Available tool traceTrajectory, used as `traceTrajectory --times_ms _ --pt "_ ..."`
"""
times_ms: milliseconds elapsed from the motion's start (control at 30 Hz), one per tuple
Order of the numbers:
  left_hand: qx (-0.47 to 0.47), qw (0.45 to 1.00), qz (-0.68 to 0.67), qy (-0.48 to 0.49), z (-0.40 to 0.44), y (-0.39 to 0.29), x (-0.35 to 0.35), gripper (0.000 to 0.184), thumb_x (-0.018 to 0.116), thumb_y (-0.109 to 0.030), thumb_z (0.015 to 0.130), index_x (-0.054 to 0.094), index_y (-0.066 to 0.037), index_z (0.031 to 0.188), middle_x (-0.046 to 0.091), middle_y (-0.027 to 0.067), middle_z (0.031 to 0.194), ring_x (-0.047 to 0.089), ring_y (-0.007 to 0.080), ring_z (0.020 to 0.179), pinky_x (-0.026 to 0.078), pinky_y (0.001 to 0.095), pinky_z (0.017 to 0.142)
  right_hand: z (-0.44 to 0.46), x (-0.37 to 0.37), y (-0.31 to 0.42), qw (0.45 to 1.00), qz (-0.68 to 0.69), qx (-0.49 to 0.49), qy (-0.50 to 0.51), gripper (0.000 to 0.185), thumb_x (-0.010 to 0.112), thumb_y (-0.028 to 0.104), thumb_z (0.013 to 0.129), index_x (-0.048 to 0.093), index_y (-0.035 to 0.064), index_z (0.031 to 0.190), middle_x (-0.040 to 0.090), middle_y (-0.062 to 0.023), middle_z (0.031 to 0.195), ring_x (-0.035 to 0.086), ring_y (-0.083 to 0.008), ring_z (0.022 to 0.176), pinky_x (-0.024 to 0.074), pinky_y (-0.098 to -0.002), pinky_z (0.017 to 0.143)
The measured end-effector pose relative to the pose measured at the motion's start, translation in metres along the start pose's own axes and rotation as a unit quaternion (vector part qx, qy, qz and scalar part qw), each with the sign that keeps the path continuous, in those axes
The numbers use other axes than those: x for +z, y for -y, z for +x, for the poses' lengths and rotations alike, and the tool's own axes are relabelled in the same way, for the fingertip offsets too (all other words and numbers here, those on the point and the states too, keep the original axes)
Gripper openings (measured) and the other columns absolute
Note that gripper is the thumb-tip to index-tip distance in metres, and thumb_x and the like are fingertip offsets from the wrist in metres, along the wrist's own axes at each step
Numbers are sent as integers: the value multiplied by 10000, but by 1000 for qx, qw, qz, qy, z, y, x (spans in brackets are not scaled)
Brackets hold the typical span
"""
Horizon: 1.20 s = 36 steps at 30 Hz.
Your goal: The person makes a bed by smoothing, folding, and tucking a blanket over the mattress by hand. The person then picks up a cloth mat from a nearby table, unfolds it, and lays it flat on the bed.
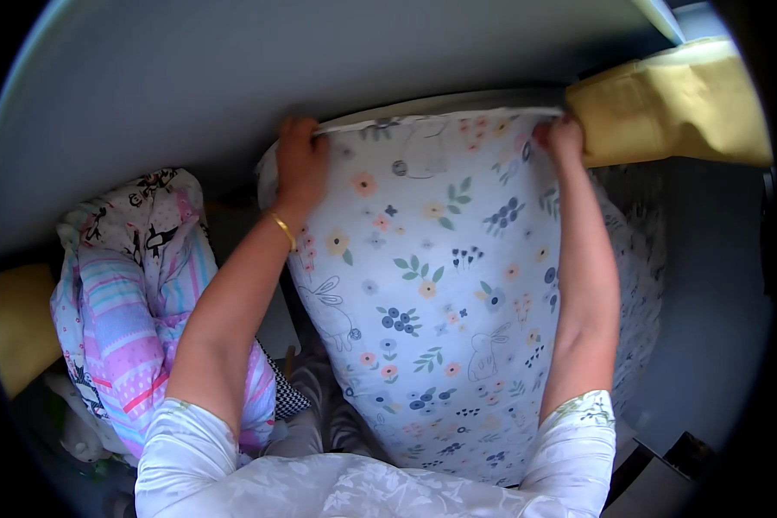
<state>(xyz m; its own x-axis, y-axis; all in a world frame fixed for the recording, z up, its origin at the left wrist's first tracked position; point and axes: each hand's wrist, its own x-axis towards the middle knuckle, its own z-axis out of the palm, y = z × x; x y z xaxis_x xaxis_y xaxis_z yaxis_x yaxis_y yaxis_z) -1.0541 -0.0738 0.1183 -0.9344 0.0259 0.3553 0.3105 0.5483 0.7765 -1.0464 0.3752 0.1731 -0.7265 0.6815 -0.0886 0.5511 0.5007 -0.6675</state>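
A white cloth sheet [440,285] printed with flowers, leaves and outlined rabbits hangs broad and fairly flat in front of me. My left hand [300,168] is closed on its upper left corner, fingers over the edge. At the upper right corner, my right hand [565,138] grips the same edge, its fingers partly hidden and slightly blurred. Between the two hands the top edge runs nearly straight. The lower part of the sheet reaches down to my body. A yellow bracelet [283,231] circles my left wrist.
Pink, blue and white patterned bedding [138,293] lies heaped at the left. A yellow, smooth-surfaced item [673,108] juts in beside my right hand; another yellow piece [17,324] is at far left. A grey wall-like surface [276,60] rises behind the sheet. More printed cloth [634,259] bulges at right.
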Motion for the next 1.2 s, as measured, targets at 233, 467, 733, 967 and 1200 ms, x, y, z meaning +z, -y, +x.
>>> traceTrajectory --times_ms 233,467,733,967,1200 --pt "174 980 87 33 -6 6 49 287 535 -114 821 540 -23 1093 524 159 1161 466 317 1126 350 425 981 46 19 24 860 -404 -301 -88 229 446 152 873 578 11 995 612 -179 945 586 -297 877 453 -401 757" --pt "196 964 164 69 -14 34 72 390 531 -203 801 527 -65 1166 526 121 1202 459 286 1154 276 470 1022 28 105 -25 957 -176 -201 -113 347 436 287 906 524 50 1144 589 -183 1083 530 -335 1048 391 -427 889" --pt "193 963 183 44 -12 44 84 403 518 -230 822 511 -62 1188 520 84 1182 450 236 1130 285 438 1000 -22 117 -8 928 -124 -296 -187 501 526 352 855 469 58 1257 486 -238 1247 463 -402 1142 341 -508 940" --pt "192 951 238 37 -14 36 84 435 533 -250 848 494 -61 1238 531 77 1089 464 232 1072 302 417 984 -295 115 -73 927 -289 -237 -36 569 465 380 869 397 87 1352 249 -252 1434 220 -430 1325 97 -592 1044" --pt "295 909 290 57 3 13 61 144 564 -117 735 633 -65 851 555 63 891 511 235 905 370 394 854 -320 126 -112 920 -272 -267 -92 523 364 340 896 363 117 1369 271 -209 1442 223 -395 1338 66 -551 1056"
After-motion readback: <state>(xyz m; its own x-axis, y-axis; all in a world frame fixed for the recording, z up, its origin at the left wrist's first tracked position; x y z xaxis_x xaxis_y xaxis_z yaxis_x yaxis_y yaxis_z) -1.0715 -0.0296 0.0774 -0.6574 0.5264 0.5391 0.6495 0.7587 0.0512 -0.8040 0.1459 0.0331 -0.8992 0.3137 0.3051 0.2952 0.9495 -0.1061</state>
